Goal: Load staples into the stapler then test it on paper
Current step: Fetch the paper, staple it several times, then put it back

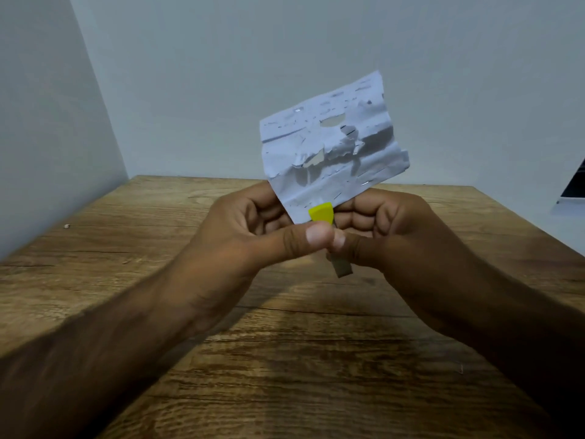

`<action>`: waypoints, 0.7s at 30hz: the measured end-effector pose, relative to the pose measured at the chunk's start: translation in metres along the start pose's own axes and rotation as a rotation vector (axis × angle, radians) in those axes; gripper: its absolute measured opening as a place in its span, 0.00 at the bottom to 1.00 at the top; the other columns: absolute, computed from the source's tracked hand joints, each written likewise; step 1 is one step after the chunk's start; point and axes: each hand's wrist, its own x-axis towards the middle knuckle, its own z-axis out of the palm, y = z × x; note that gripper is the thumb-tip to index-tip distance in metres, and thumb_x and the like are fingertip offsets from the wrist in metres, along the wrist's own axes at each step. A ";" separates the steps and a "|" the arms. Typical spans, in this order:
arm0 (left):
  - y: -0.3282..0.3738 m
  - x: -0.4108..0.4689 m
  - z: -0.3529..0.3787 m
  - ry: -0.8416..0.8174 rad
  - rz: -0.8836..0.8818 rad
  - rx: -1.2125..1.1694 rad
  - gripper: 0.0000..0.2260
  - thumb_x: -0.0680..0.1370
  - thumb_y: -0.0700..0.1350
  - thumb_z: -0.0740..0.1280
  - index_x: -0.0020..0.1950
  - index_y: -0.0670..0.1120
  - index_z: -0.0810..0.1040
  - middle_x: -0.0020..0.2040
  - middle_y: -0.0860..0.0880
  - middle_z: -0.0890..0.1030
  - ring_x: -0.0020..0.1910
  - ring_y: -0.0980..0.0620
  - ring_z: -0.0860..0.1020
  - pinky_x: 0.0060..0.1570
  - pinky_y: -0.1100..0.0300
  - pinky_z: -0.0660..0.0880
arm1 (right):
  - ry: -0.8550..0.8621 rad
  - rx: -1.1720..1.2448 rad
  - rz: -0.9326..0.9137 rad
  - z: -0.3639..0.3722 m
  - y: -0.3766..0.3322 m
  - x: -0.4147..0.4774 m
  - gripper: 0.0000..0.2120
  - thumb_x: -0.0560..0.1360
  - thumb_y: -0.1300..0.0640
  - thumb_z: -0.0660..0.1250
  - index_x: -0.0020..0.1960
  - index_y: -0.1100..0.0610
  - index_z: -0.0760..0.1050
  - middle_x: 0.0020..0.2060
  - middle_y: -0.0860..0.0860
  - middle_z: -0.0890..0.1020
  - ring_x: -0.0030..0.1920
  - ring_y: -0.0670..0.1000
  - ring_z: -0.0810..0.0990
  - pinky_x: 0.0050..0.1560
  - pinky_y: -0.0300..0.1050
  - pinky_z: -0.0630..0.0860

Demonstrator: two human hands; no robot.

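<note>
A crumpled white paper [332, 144], torn with holes and dotted with several staples, stands up above my hands over the wooden table [126, 248]. Its lower edge sits in the yellow front of a small stapler [321, 212], whose grey rear end pokes out below my thumbs. My left hand [250, 229] and my right hand [386, 229] are closed around the stapler from either side, both thumbs pressing together on its top. Most of the stapler's body is hidden by my fingers.
Grey walls close in on the left and behind the table. A dark framed object [574, 182] leans at the right edge. A tiny pale speck [66, 226] lies on the table at the left.
</note>
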 end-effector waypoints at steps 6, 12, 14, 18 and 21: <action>-0.007 -0.002 0.014 0.231 0.100 0.098 0.07 0.70 0.39 0.77 0.47 0.40 0.88 0.44 0.41 0.89 0.44 0.39 0.87 0.48 0.46 0.84 | 0.039 0.002 -0.025 0.006 0.002 -0.003 0.12 0.74 0.72 0.72 0.50 0.58 0.85 0.42 0.57 0.90 0.46 0.54 0.90 0.49 0.51 0.85; -0.004 0.000 0.011 0.244 0.026 0.084 0.01 0.72 0.38 0.75 0.41 0.42 0.88 0.41 0.41 0.89 0.38 0.44 0.87 0.43 0.50 0.85 | 0.034 0.019 0.019 0.008 0.003 -0.001 0.10 0.76 0.71 0.71 0.54 0.62 0.84 0.44 0.63 0.89 0.44 0.57 0.90 0.43 0.46 0.85; -0.004 0.000 0.006 0.210 -0.040 0.043 0.07 0.73 0.40 0.75 0.49 0.40 0.88 0.47 0.39 0.89 0.40 0.44 0.86 0.42 0.52 0.84 | -0.022 0.037 0.067 0.006 0.002 -0.001 0.10 0.77 0.68 0.71 0.57 0.60 0.84 0.47 0.64 0.88 0.46 0.55 0.89 0.43 0.48 0.84; -0.006 0.000 0.000 0.157 -0.075 0.019 0.11 0.74 0.43 0.75 0.54 0.40 0.87 0.51 0.40 0.88 0.48 0.41 0.86 0.47 0.52 0.84 | -0.075 0.038 0.096 0.002 0.004 0.000 0.12 0.77 0.66 0.72 0.59 0.57 0.84 0.46 0.56 0.89 0.45 0.51 0.88 0.47 0.53 0.85; -0.007 0.003 -0.005 0.172 -0.128 -0.002 0.09 0.75 0.49 0.72 0.46 0.44 0.89 0.48 0.41 0.89 0.50 0.39 0.85 0.50 0.49 0.84 | -0.081 0.041 0.099 -0.003 0.004 0.000 0.10 0.76 0.66 0.73 0.55 0.57 0.85 0.47 0.56 0.90 0.46 0.52 0.89 0.52 0.60 0.84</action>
